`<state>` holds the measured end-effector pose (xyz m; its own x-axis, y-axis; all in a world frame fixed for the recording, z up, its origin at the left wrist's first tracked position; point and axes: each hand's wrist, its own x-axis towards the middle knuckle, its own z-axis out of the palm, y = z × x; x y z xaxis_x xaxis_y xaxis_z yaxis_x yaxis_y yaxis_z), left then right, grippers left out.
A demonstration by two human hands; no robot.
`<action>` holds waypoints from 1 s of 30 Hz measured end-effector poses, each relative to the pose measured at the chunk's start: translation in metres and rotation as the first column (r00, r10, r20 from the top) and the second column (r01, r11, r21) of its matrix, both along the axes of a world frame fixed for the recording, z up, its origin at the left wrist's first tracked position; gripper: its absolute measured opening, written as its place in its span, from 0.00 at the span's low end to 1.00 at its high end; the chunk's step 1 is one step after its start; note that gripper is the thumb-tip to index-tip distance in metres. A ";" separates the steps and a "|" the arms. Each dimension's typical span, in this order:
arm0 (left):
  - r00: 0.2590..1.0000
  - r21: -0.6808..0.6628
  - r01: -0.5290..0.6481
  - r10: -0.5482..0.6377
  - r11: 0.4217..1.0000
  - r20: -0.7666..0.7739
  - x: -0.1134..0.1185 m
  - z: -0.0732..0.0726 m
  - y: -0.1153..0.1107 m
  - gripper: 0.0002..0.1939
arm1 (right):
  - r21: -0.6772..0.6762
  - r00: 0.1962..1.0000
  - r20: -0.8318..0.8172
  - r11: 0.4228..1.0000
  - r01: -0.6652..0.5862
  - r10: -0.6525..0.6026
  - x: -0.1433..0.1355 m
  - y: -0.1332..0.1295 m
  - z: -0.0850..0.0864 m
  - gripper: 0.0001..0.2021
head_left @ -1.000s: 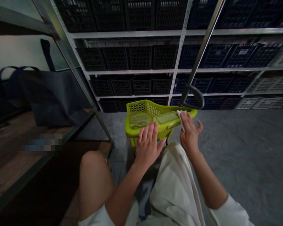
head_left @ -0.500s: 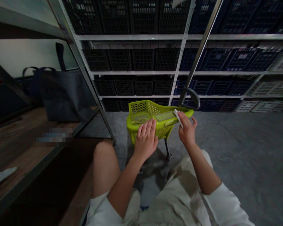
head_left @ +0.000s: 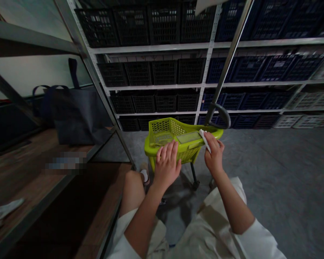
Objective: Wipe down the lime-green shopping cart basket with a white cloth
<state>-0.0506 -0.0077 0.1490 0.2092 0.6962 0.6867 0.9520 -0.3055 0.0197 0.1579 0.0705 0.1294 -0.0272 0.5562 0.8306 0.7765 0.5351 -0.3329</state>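
In front of my knees stands a lime-green plastic shopping cart (head_left: pixel 151 149) with perforated walls, thin metal legs and casters. My left hand (head_left: pixel 166 165) lies over its near rim, fingers stretched out and touching the plastic. On the cart's right side, my right hand (head_left: pixel 214 153) is closed on a white cloth (head_left: pixel 206 141) and presses it against the rim beside a pale flat panel (head_left: pixel 189 137). A metal pole (head_left: pixel 230 61) with a grey looped handle (head_left: pixel 223 114) rises at the cart's far right end.
Behind the cart, a white metal rack (head_left: pixel 162 86) holds rows of black crates (head_left: pixel 164 72) and blue crates (head_left: pixel 250 68). To my left is a wooden-topped shelf (head_left: pixel 37 147) with a dark bag (head_left: pixel 75 115) and a crumpled white cloth (head_left: pixel 5 212). Grey floor (head_left: pixel 272 162) extends to the right.
My right hand and the cloth have shifted very slightly along the rim. My left knee has moved right, and a shoe now shows beside the cart. The view has tilted a little.
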 end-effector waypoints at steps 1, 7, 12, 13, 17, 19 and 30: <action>1.000 0.004 -0.005 0.005 1.000 0.006 -0.001 -0.001 0.000 0.33 | 0.004 1.000 -0.005 1.000 0.003 -0.003 -0.002 -0.001 -0.001 0.37; 0.999 0.025 -0.028 0.027 0.999 0.038 -0.004 -0.004 0.002 0.32 | 0.019 1.000 -0.022 1.000 0.016 -0.015 -0.006 0.002 -0.003 0.36; 0.999 0.005 -0.021 0.021 1.000 0.029 0.000 -0.003 0.006 0.35 | -0.041 0.994 -0.021 0.994 0.102 -0.103 -0.022 -0.009 0.003 0.40; 0.999 0.001 -0.019 0.019 1.000 0.030 0.001 -0.003 0.007 0.35 | -0.046 0.994 -0.001 0.993 0.110 -0.110 -0.031 -0.016 0.005 0.41; 1.000 0.002 -0.016 0.016 1.000 0.027 0.002 -0.003 0.010 0.34 | -0.041 0.972 0.222 0.997 -0.063 0.071 -0.064 -0.042 0.010 0.44; 1.000 0.006 -0.019 0.019 1.000 0.023 0.001 -0.004 0.010 0.33 | -0.046 0.947 0.299 0.993 -0.110 0.119 -0.062 -0.041 0.011 0.44; 0.999 0.013 -0.016 0.015 1.000 0.050 0.000 -0.006 0.015 0.34 | -0.063 0.965 0.261 0.998 -0.013 0.029 -0.047 -0.037 0.007 0.48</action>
<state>-0.0506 0.0077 0.1431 0.1632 0.6899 0.7053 0.9546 -0.2910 0.0638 0.1109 0.0334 0.1368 -0.2513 0.6021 0.7578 0.8293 0.5377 -0.1521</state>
